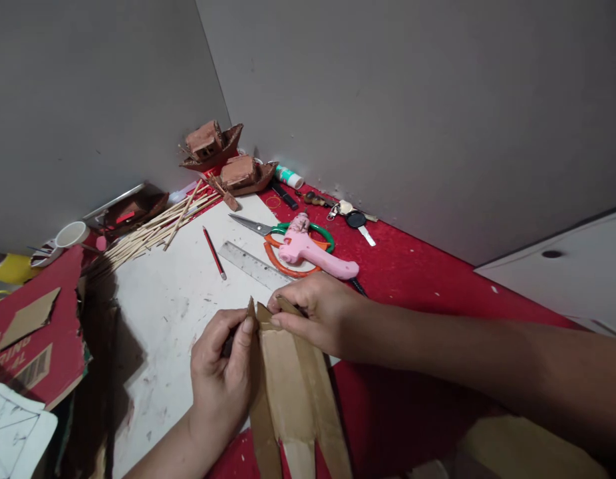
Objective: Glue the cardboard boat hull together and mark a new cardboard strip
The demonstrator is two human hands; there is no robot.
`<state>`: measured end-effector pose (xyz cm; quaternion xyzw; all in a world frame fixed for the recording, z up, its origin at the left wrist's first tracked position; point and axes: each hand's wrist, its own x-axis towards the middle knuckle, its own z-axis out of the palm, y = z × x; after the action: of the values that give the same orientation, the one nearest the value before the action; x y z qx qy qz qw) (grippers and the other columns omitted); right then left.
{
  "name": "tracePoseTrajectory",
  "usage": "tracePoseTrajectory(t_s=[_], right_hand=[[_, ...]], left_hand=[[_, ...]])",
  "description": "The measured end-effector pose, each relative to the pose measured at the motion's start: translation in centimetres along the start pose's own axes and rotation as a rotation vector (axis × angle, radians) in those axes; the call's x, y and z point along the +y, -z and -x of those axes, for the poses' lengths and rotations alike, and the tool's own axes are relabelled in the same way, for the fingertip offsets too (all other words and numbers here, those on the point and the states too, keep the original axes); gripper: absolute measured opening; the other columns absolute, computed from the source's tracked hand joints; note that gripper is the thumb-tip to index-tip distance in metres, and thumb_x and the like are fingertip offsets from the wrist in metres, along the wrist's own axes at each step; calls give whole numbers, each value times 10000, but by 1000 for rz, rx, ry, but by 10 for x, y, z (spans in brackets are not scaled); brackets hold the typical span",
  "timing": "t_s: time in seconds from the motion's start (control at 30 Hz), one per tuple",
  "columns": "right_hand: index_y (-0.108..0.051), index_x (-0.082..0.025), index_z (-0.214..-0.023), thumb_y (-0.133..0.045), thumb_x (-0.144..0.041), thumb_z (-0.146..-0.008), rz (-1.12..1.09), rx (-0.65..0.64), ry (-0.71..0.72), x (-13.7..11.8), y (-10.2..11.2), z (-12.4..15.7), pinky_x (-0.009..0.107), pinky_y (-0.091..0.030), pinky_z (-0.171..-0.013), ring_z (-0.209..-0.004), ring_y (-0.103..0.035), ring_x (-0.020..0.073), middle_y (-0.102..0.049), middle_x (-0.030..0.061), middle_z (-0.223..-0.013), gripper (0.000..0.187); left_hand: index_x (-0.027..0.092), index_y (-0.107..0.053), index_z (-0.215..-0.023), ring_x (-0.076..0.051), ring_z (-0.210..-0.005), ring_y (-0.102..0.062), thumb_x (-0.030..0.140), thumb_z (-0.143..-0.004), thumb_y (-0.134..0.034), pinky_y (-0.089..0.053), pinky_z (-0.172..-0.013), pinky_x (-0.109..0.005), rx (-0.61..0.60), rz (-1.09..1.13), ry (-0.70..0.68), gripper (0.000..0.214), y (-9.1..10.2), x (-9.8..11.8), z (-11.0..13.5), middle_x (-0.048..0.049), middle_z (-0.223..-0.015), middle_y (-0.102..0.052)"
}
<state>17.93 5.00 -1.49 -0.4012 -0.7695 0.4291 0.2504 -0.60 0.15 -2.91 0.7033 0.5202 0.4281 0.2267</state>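
A long piece of brown cardboard, cut into pointed flaps at both ends, lies low in the middle of the head view. My left hand pinches its left flap near the far tip, thumb on the near face. My right hand is closed on the flaps at the far right end, with the fingertips partly hidden behind the cardboard. A narrow pointed flap stands up between the two hands. Just beyond my right hand lie a pink glue gun and a clear ruler.
Scissors with green and orange handles lie under the glue gun. A pencil rests on white board. Cardboard boats, thin sticks and keys are near the walls. Red cardboard stands at left.
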Motion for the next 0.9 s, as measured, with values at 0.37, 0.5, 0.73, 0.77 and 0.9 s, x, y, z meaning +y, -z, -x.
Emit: tracePoseTrajectory(t_s=[0.37,0.5,0.73,0.77,0.9], right_hand=[[-401,-177,-583,-534,-126,-799,12,24,20,-1,0,-1,226,-222,-519,-512,-343,77,-349,-75,-528,259],[-365,-186,-588,-508,-154,-830,-6,22,49,-1,0,-1,234,-224,-520,-515,-344,81,-350,-70,-533,283],[-321,-194,-579,-490,-181,-849,15,-13,27,-3,1,-2,248,-229,-540,-529,-339,91,-342,-62,-543,319],[-325,-193,-581,-490,-186,-851,24,-18,16,-3,1,-2,249,-231,-544,-533,-341,93,-347,-60,-546,317],[-331,-192,-585,-484,-198,-862,69,-33,-19,-5,1,-3,253,-250,-568,-556,-360,104,-372,-49,-560,317]], left_hand=[[227,-628,-949,-100,-752,-568,133,-895,-573,-450,-688,-200,-24,-2,-23,122,0,0,-1,23,-833,-625],[222,-629,-962,-108,-761,-578,129,-894,-569,-459,-697,-213,-25,-8,-41,130,0,-1,-1,14,-845,-631],[205,-624,-952,-120,-741,-588,119,-890,-563,-465,-674,-231,-44,-45,-75,122,1,-1,-2,-1,-830,-633],[205,-622,-951,-119,-737,-586,117,-890,-563,-464,-671,-230,-45,-50,-79,123,1,-1,-2,0,-825,-633],[199,-622,-943,-127,-735,-591,123,-890,-562,-467,-666,-236,-42,-56,-82,111,-1,-2,-4,-8,-822,-638]])
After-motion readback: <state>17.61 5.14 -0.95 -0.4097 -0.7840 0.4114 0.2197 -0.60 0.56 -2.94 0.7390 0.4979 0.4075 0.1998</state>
